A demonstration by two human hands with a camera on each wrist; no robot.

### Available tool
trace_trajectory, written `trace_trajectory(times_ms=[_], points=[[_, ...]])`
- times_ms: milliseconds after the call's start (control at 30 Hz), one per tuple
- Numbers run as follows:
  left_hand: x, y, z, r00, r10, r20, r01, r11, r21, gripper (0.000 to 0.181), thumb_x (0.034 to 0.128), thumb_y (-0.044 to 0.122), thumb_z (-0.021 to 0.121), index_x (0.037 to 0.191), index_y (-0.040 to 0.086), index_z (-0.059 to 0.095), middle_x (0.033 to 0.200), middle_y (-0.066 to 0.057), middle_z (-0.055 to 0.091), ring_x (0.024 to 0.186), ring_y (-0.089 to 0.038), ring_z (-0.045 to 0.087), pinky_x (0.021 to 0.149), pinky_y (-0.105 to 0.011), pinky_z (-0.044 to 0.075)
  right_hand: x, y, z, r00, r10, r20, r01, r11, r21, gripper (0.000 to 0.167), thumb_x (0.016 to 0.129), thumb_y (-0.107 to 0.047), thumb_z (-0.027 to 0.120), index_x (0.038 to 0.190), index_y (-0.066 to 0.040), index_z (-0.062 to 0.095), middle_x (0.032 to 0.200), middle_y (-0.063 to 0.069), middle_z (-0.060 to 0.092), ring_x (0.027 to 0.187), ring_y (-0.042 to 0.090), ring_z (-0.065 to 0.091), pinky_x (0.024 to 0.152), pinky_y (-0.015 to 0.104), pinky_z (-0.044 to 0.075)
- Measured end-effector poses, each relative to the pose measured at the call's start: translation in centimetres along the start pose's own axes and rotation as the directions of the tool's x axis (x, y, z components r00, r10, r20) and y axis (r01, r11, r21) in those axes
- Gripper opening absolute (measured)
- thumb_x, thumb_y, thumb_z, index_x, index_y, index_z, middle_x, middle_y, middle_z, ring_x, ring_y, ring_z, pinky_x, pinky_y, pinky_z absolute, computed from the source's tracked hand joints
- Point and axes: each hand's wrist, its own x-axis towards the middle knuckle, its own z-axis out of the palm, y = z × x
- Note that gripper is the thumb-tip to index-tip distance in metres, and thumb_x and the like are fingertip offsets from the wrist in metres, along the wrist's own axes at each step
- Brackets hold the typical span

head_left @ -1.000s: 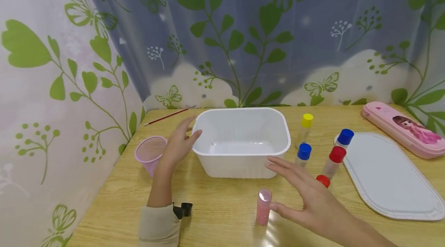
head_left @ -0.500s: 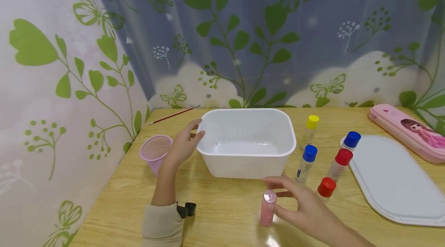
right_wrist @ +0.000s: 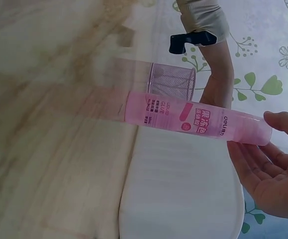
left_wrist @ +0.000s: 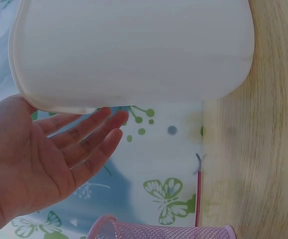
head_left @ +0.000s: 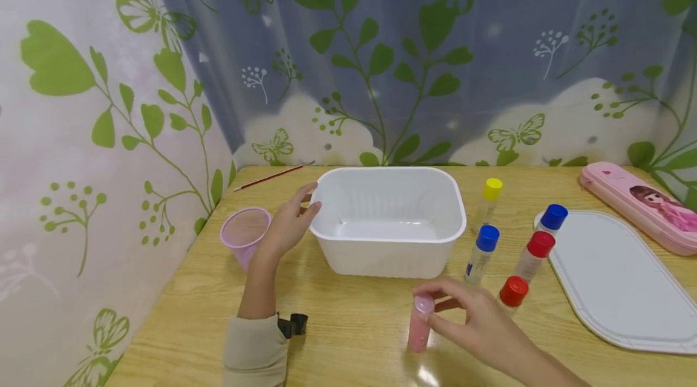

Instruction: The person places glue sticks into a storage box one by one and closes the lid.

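Observation:
In the head view a white plastic basin (head_left: pixel 386 259) stands in the middle of the wooden table. At its left rim is my left hand (head_left: pixel 285 227), thumb by the edge; the left wrist view shows the fingers (left_wrist: pixel 91 154) loosely extended outside the wall. A pink bottle of liquid glue (head_left: pixel 418 332) stands upright in front of the basin. My right hand (head_left: pixel 481 320) pinches its cap between thumb and fingers, clearest in the right wrist view, where the label on the glue bottle (right_wrist: pixel 183 117) shows.
Right of the basin stand several clear bottles with yellow (head_left: pixel 492 188), blue (head_left: pixel 487 238) and red caps (head_left: pixel 513 291). Beyond them lie a white lid (head_left: pixel 621 278) and a pink pencil case (head_left: pixel 642 205). At left are a purple mesh cup (head_left: pixel 245 233) and a thin red brush (head_left: pixel 269 178).
My right hand has come down from beside the basin's front rim and taken hold of the pink glue bottle's cap. My left hand stays at the basin's left rim.

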Motion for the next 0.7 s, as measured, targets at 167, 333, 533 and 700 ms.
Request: trace_trajectory(times_ms=[167,333,533,700], points=[[0.0,0.0,0.0,1.0,0.004,0.0,-0.004,1.0,0.017,0.05,0.0978,0.031,0.044,0.144,0.017,0.029,0.136,-0.015,0.041,0.111,-0.031,0.05,0.086,-0.046,0.045,0.5,-0.3,-0.2,1.0,-0.028,-0.005,0.028,1.0,0.007,0.023,0.084,-0.007,0.066,0.107,-0.006,0.062,0.1,0.001,0.064,0.084,0.012,0.063,0.07,0.029,0.053],[0.0,0.1,-0.1,1.0,0.0,0.004,0.0,1.0,0.012,0.05,0.0977,0.032,0.044,0.144,0.018,0.029,0.136,-0.015,0.041,0.11,-0.03,0.05,0.085,-0.046,0.045,1.3,-1.2,-0.7,0.999,-0.037,-0.01,0.037,0.999,0.039,0.023,0.085,-0.007,0.066,0.108,-0.006,0.062,0.101,0.001,0.064,0.085,0.012,0.062,0.07,0.028,0.053],[0.0,0.1,-0.1,1.0,-0.009,0.004,0.009,1.0,0.019,0.05,0.0979,0.031,0.044,0.144,0.019,0.029,0.135,-0.015,0.041,0.11,-0.03,0.05,0.085,-0.046,0.045,2.4,-2.6,-1.2,0.993,-0.09,-0.075,0.093,0.995,0.04,0.026,0.082,0.0,0.067,0.107,-0.007,0.063,0.101,-0.001,0.064,0.084,0.013,0.062,0.071,0.027,0.052],[-0.1,0.1,-0.1,1.0,-0.018,0.007,0.018,1.0,0.022,0.05,0.098,0.031,0.043,0.144,0.019,0.028,0.136,-0.015,0.041,0.111,-0.031,0.05,0.086,-0.046,0.045,3.3,-3.6,-1.7,0.98,-0.142,-0.139,0.148,0.988,0.035,0.031,0.08,0.006,0.066,0.108,-0.007,0.063,0.099,-0.001,0.064,0.083,0.013,0.062,0.071,0.026,0.052]])
